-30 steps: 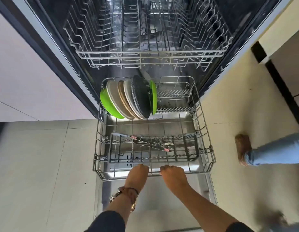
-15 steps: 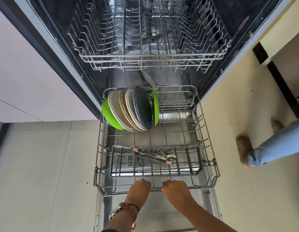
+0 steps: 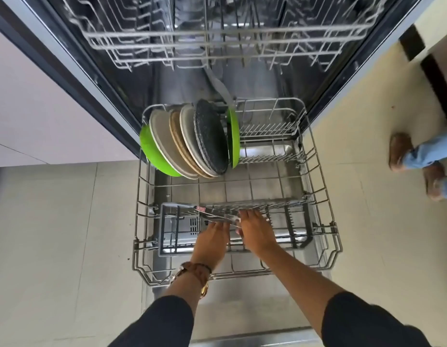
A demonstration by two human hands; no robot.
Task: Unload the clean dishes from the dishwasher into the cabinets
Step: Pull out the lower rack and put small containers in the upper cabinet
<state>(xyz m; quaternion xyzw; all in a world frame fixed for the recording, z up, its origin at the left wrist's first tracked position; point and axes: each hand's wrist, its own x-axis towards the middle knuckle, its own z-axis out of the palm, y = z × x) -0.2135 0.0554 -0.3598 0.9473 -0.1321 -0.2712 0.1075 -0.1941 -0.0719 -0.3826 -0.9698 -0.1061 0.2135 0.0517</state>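
Steel tongs [image 3: 211, 214]: crosswise in the cutlery basket [image 3: 167, 229], long axis left-right, at the fingertips of 2 hands.
Left hand [image 3: 212, 237]: nearer, fingers over them — grip cannot be told.
Right hand [image 3: 256, 234]: fingers straight — gripping nothing.

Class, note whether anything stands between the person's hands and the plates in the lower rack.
Only the far wall of the cutlery basket, where the left hand and right hand are; beyond it, bare rack up to the plates.

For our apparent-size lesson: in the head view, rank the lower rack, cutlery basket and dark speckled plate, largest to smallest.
1. lower rack
2. cutlery basket
3. dark speckled plate, though the basket sits nearer the camera.
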